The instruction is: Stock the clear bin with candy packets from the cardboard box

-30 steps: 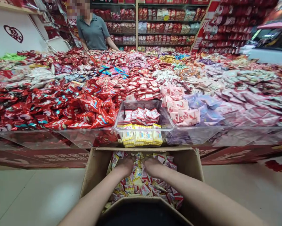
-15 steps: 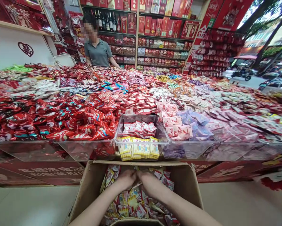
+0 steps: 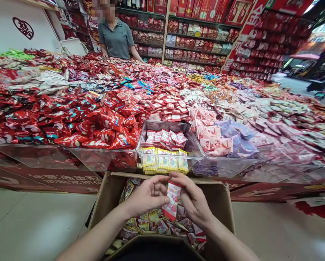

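Observation:
A small pink-and-white candy packet (image 3: 172, 203) with red ends is held upright between my hands, just above an open cardboard box (image 3: 219, 206). My left hand (image 3: 146, 195) comes in from the left, its thumb against the packet's side and its fingers curled behind. From the other side my right hand (image 3: 196, 203) closes its fingers on the packet's upper right edge; its thumb is partly hidden. Below them, loose candy packets (image 3: 151, 226) in red, pink and yellow wrappers lie in the box.
Beyond the box, a clear plastic bin (image 3: 196, 143) holds red-and-white packets (image 3: 165, 137) and a yellow row (image 3: 165, 161). Red packets (image 3: 108, 127) lie to its left, pink and lilac ones (image 3: 233, 136) to its right. A person (image 3: 116, 40) stands behind the display.
My hands have risen from among the packets inside the box and turned, bringing one candy packet into plain view. The camera has tilted downward.

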Tool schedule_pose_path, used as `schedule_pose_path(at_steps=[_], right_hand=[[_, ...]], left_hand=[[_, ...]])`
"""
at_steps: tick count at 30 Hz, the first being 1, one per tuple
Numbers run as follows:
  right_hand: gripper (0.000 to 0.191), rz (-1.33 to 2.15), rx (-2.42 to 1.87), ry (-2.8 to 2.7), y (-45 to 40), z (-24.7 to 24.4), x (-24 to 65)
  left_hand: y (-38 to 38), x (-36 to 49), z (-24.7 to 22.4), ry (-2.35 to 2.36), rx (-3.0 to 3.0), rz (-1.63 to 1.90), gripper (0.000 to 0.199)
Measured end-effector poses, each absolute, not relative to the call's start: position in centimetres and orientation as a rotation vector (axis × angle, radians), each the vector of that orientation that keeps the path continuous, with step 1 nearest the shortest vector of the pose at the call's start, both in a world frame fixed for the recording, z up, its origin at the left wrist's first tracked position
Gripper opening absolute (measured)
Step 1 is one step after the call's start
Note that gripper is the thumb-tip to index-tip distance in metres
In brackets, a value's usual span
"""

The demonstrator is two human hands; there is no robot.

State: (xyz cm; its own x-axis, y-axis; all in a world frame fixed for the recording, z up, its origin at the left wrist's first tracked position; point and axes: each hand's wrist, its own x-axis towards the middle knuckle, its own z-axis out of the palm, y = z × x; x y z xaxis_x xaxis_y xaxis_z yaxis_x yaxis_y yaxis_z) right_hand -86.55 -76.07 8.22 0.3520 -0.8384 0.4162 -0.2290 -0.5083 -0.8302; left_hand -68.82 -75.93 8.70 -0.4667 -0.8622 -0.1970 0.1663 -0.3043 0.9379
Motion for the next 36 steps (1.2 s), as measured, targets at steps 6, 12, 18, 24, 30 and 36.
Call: schedule_pose_path(at_steps=[6, 12, 18, 24, 30, 36], right_hand=[[0.021, -1.095, -1.524, 1.015, -76.9, 7.7, -86.9], [0.010, -1.169, -1.603, 1.173, -77.0, 7.5, -86.8], [0.017, -1.366, -2.379, 1.069, -76.1, 8.2, -86.4], [0.028, -1.028, -2.941, 0.874, -75.3, 8.8, -85.6], [0.024, -1.045, -2.989, 0.671, -75.9, 9.9, -86.3], [0.030, -1.357, -2.646, 0.733, -77.8, 16.5, -86.2]], left_hand=[[-75.6, -69.2, 9.0, -1.277, 1.020, -1.680, 0.057], [-75.1, -69.6, 8.3, -1.351, 1.053, -1.669, 0.048], [-75.5, -69.5, 8.4, -1.197, 1.077, -1.615, 0.050], [-75.6, -69.3, 8.2, -1.118, 1.066, -1.624, 0.057], [-75.0, -68.5, 9.1, -1.107, 0.922, -1.623, 0.047], [-75.0, -67.5, 9.6, -1.113, 0.854, -1.550, 0.038]])
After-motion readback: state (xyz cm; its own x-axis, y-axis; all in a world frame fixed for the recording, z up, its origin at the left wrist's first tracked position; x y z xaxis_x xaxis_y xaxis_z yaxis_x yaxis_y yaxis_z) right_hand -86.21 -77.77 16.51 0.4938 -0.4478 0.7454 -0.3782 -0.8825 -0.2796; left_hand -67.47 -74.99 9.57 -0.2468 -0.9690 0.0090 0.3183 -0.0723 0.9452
